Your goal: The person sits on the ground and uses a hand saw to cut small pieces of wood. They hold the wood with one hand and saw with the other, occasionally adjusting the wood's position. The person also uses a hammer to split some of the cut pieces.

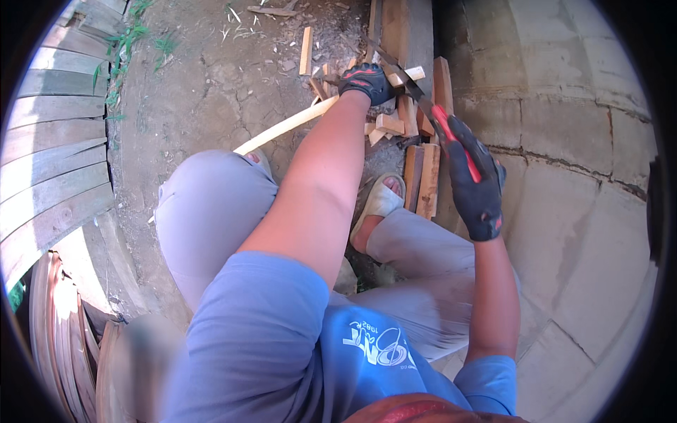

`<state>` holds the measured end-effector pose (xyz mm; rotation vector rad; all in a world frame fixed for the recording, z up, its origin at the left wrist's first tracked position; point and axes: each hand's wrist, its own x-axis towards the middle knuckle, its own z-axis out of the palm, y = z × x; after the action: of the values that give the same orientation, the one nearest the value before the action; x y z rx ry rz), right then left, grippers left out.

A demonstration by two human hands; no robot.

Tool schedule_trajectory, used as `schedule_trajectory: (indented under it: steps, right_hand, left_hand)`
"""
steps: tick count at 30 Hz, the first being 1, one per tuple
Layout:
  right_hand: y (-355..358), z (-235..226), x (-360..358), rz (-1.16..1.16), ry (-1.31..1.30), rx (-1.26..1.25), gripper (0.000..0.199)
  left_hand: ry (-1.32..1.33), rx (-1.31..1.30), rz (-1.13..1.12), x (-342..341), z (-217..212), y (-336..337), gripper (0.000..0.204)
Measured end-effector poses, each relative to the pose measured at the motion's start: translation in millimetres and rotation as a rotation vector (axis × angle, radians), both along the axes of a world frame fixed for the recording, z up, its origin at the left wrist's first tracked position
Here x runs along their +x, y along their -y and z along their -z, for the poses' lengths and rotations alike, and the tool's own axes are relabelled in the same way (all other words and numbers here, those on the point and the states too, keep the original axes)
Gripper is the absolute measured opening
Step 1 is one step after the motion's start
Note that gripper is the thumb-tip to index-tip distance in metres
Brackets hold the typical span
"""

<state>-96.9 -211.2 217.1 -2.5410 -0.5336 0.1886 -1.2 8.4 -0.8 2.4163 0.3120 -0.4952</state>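
Observation:
My left hand (367, 83), in a black glove with red marks, is closed on a long pale wooden strip (288, 125). The strip slants from beside my left knee up to the hand, and a short pale end (416, 73) shows beyond it. In my right hand (474, 180), also gloved in black, is a handsaw (416, 92) with a red handle. Its dark blade points away to the upper left and crosses the wood just right of my left hand. Whether the teeth touch the wood I cannot tell. Several short cut wood blocks (390, 125) lie below the blade.
Longer wooden pieces (428, 180) lie by my sandalled foot (384, 197). A thick beam (416, 32) runs away at the top. A concrete surface (564, 211) is on the right, a plank wall (60, 134) on the left. Wood chips and a loose stick (306, 51) are on the dirt.

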Motion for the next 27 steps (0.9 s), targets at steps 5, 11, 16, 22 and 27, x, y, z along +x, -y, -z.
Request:
schedule_trajectory:
  steps: [5, 11, 16, 22, 27]
  right_hand:
    - [52, -89, -80, 0.112, -0.059, -0.133, 0.038]
    - [46, -97, -92, 0.183, -0.004, -0.108, 0.039]
    - [32, -108, -81, 0.154, -0.046, -0.077, 0.035]
    - [28, -113, -69, 0.348, -0.025, -0.085, 0.037]
    - [32, -123, -79, 0.206, 0.035, -0.067, 0.037]
  left_hand:
    - [0.042, 0.036, -0.038, -3, 2, 4, 0.069]
    - [0.11, 0.067, -0.009, -5, -1, 9, 0.056]
    - [0.224, 0.133, -0.002, -12, 1, 11, 0.041]
    - [0.295, 0.172, -0.085, -11, 17, 23, 0.033]
    - [0.293, 0.165, -0.083, -11, 14, 25, 0.031]
